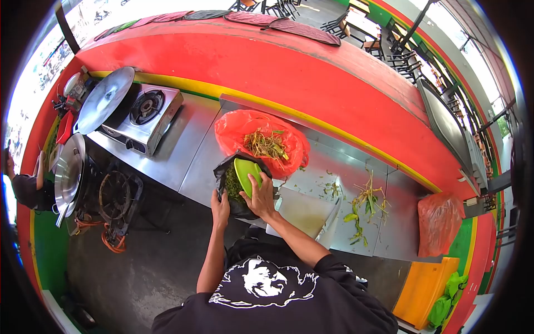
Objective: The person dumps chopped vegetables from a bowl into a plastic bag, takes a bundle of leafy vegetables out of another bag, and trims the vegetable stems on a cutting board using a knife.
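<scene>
My left hand (221,209) is closed on the near left edge of a black plastic bag (241,210), which has finely chopped greens (232,182) inside. In my right hand (260,196) is a lime-green bowl (243,168), tilted at the mouth of that bag. Its inner side is mostly hidden from me. Just behind stands an open red plastic bag (233,129) with stems and roots (267,146) in it. To the right of my right hand lie a pale cutting board (300,207) and a knife (334,214).
Loose stems and leaves (367,203) are scattered on the steel counter (397,217). A gas stove (147,114) and large wok lid (105,100) are on the left, near a burner (115,195) and wok (69,167). Another person's sleeve (28,191) shows far left. A red wall (267,67) runs behind.
</scene>
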Demonstrator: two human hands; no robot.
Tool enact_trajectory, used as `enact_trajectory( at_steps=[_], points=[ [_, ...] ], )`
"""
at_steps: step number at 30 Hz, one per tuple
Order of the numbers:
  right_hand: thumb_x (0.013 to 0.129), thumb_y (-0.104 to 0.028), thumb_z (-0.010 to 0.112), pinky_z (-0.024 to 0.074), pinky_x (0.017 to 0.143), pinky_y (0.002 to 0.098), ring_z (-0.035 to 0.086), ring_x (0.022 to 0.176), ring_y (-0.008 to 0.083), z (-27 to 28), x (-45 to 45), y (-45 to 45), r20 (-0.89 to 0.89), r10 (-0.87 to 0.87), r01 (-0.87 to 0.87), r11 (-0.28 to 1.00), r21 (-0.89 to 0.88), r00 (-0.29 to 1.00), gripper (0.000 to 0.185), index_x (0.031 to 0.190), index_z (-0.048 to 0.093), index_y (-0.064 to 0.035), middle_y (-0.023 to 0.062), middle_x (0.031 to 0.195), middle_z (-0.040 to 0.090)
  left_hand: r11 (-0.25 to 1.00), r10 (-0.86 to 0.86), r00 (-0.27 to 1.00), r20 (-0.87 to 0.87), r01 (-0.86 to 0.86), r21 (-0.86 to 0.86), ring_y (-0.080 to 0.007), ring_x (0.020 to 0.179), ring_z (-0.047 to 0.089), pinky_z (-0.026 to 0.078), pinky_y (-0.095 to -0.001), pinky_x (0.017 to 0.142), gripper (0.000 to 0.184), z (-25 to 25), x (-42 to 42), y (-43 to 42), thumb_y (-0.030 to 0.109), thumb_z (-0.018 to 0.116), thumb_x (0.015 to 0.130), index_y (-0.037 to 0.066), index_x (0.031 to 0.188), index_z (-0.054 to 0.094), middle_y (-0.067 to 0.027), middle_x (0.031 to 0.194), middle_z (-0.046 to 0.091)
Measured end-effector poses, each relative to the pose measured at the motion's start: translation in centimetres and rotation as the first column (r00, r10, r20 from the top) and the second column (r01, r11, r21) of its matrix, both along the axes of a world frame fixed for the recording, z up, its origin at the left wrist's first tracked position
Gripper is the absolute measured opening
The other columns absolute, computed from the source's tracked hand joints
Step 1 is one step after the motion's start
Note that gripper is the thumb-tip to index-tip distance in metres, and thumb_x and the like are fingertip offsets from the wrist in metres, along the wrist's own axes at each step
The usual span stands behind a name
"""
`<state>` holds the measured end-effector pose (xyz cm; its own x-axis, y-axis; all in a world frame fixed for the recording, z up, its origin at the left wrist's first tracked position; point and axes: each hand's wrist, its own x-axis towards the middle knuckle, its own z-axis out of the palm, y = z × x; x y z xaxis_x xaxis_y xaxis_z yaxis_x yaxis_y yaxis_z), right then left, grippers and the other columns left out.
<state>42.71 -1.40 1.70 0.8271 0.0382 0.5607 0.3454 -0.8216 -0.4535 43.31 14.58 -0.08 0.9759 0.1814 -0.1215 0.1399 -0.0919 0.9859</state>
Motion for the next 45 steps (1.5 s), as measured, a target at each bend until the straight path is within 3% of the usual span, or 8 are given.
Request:
enact_trajectory(
  at_steps=[5,12,15,21,24,41,43,45],
  points=[
    [0.092,-0.046,0.056,0.0331,0.093,0.0528,0.039,0.109,0.0432,0.3,-0.3,-0.2,-0.025,-0.053,0.054,0.998,0.040,0.998,0.065,0.137,0.033,-0.0059,0.0281,0.125,0.035,0.999,0.031,0.999,0.029,-0.031,-0.033,-0.0097,0.073,0.048,0.041,-0.0273,0.064,0.021,0.1,-0.3,-0.4,0.017,0.052,0.095,-0.002,0.105,0.055,-0.0049,0.085,0.058],
    [0.095,-0.057,0.039,0.0211,0.103,0.0512,0.030,0.118,0.0395,0.0,-0.6,-1.8,-0.034,-0.224,0.215,0.869,0.446,0.974,0.074,0.136,0.030,0.0037,0.0252,0.126,0.032,0.998,-0.049,0.995,-0.083,0.046,-0.036,-0.0103,0.079,0.047,0.040,-0.0267,0.070,0.026,-0.6,-0.3,0.4,0.022,0.051,0.097,0.000,0.111,0.054,-0.0026,0.090,0.056],
    [0.096,-0.056,0.036,0.0213,0.104,0.0498,0.029,0.122,0.0383,-0.4,-1.3,-2.2,-0.059,-0.253,0.253,0.865,0.433,0.966,0.073,0.136,0.028,0.0040,0.0231,0.131,0.032,0.999,-0.022,0.998,-0.055,0.020,-0.038,-0.0072,0.065,0.038,0.034,-0.0267,0.057,0.021,-0.5,-0.3,-0.3,0.021,0.052,0.096,0.000,0.101,0.054,0.0011,0.074,0.047],
    [0.093,-0.055,0.045,0.0256,0.099,0.0517,0.033,0.116,0.0405,0.2,-2.0,-1.6,0.018,-0.216,0.196,0.918,0.345,0.976,0.072,0.136,0.031,-0.0002,0.0262,0.127,0.033,0.999,-0.021,1.000,-0.009,0.020,-0.042,-0.0085,0.069,0.043,0.038,-0.0273,0.061,0.027,0.3,-0.1,-1.0,0.022,0.052,0.097,-0.002,0.109,0.055,-0.0018,0.080,0.054],
    [0.088,-0.055,0.055,0.0288,0.096,0.0527,0.039,0.114,0.0417,0.1,-2.0,-1.2,0.029,-0.012,0.010,0.998,0.058,1.000,0.073,0.136,0.033,-0.0037,0.0278,0.128,0.035,0.996,-0.051,0.998,-0.040,0.048,-0.072,-0.0088,0.071,0.044,0.039,-0.0275,0.062,0.027,-0.2,0.1,-0.8,0.022,0.052,0.097,-0.002,0.110,0.055,-0.0022,0.080,0.055],
    [0.087,-0.056,0.056,0.0284,0.099,0.0526,0.038,0.114,0.0422,-0.3,-2.5,-0.8,0.025,0.065,-0.066,0.995,0.068,0.998,0.075,0.135,0.033,-0.0031,0.0264,0.127,0.034,0.988,-0.062,0.995,-0.080,0.049,-0.146,-0.0146,0.087,0.054,0.044,-0.0301,0.078,0.031,0.3,0.3,-1.0,0.021,0.052,0.097,-0.004,0.116,0.052,-0.0097,0.099,0.062],
    [0.090,-0.058,0.049,0.0264,0.102,0.0489,0.037,0.117,0.0385,-0.1,-2.6,-1.0,0.043,-0.116,0.087,0.903,0.420,0.992,0.075,0.134,0.032,0.0014,0.0239,0.128,0.033,0.994,-0.019,0.998,-0.056,0.012,-0.108,-0.0139,0.084,0.053,0.044,-0.0292,0.077,0.032,-0.1,0.1,-0.7,0.021,0.052,0.097,-0.004,0.118,0.052,-0.0074,0.093,0.060],
    [0.099,-0.051,0.034,0.0258,0.106,0.0395,0.035,0.123,0.0280,0.4,-2.8,-1.7,-0.121,-0.196,0.222,0.659,0.718,0.973,0.064,0.133,0.032,0.0039,0.0183,0.130,0.034,0.997,-0.068,0.994,-0.091,0.063,-0.053,-0.0156,0.085,0.054,0.044,-0.0302,0.079,0.035,0.4,0.2,0.3,0.022,0.053,0.097,-0.004,0.119,0.052,-0.0090,0.095,0.059]
  ],
)
